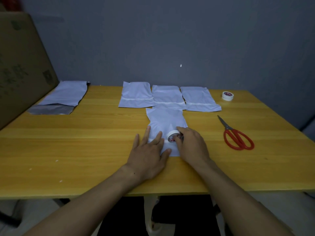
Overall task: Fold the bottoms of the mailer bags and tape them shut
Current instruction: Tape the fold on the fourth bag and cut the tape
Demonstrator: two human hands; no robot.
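The left hand [150,150] lies flat, fingers spread, on the near end of the mailer bag [167,120], likely pinning the folded bottom so it cannot spring open while tape goes on. Just beside it, the right hand [190,145] curls round the tape roll [173,136], which stands on edge on the bag (a short strip seems to run toward the left fingers). The bag lies mid-surface [85,142], under both hands. The scissors [237,135] lie to the right, handy for the cut.
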